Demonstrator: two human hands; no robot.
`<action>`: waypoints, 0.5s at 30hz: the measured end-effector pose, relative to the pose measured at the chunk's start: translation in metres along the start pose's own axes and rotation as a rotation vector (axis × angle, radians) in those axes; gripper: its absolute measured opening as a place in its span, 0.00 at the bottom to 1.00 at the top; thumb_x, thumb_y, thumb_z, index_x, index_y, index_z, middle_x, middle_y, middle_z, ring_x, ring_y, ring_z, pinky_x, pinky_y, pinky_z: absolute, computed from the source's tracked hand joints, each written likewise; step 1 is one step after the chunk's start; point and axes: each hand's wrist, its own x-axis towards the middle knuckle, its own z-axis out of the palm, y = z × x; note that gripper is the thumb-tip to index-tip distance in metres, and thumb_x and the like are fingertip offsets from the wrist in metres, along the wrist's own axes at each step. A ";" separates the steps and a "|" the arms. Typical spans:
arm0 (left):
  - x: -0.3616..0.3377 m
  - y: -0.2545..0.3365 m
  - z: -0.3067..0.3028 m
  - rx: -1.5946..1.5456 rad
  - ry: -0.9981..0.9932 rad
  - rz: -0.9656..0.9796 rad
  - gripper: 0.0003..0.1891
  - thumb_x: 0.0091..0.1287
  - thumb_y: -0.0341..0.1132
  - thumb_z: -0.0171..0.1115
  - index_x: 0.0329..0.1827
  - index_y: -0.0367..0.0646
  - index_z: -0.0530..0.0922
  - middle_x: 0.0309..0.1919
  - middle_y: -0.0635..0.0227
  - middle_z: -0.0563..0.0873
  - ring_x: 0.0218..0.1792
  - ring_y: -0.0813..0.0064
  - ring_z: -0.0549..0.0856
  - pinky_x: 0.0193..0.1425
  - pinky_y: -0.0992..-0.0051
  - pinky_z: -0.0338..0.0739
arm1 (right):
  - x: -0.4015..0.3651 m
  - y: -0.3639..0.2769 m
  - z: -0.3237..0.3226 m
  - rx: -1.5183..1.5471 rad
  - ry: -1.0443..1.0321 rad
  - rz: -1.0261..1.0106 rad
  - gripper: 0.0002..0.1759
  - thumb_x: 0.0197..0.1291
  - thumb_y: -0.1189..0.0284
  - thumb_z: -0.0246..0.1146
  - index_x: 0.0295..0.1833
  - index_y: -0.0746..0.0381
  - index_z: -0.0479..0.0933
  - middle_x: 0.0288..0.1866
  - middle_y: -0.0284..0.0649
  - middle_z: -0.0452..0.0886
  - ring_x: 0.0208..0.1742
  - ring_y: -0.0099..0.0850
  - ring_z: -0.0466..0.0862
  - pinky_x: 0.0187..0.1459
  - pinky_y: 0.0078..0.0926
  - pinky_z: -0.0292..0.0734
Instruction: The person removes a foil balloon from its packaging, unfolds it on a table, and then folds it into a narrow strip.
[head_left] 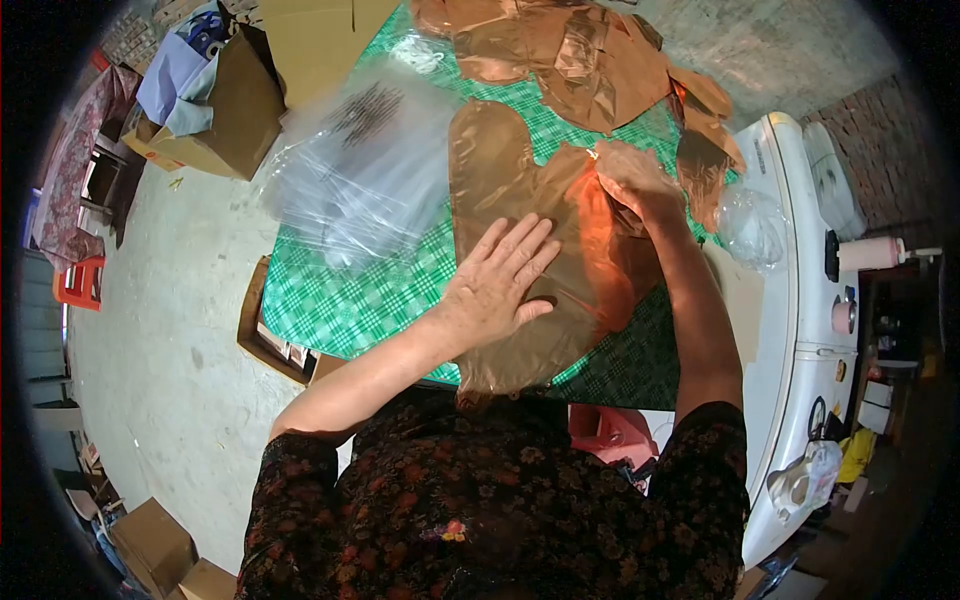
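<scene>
On the green plaid-covered counter (330, 305), the left hand (495, 290) lies flat, fingers spread, on glossy copper-coloured film (575, 232). The curled right hand (637, 182) pinches its edge; uneven pulling could tear it.

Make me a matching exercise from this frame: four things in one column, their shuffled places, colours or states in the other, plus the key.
Column one
1. Left hand
2. Right hand
3. Clear plastic bags
4. Tablecloth

Column two
A. Stacked to the left of the brown film
B. Green, with a checked pattern
C. Fingers curled at the upper right part of the brown film
D. Palm down, lying flat on the brown film

Right pairs
1-D, 2-C, 3-A, 4-B
</scene>
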 end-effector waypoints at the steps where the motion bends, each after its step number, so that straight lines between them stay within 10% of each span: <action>1: -0.001 0.001 0.003 0.003 -0.006 -0.002 0.41 0.77 0.63 0.49 0.84 0.44 0.61 0.84 0.58 0.60 0.86 0.58 0.53 0.89 0.52 0.44 | -0.003 0.000 -0.001 0.015 0.014 -0.018 0.16 0.73 0.68 0.52 0.57 0.60 0.79 0.57 0.50 0.85 0.64 0.50 0.82 0.63 0.56 0.69; 15: -0.004 0.002 0.008 0.057 -0.091 -0.038 0.38 0.80 0.63 0.44 0.85 0.48 0.60 0.84 0.60 0.59 0.86 0.60 0.53 0.89 0.53 0.41 | 0.011 0.024 0.031 -0.002 0.156 -0.127 0.14 0.69 0.66 0.55 0.54 0.58 0.79 0.51 0.48 0.86 0.57 0.51 0.84 0.55 0.58 0.71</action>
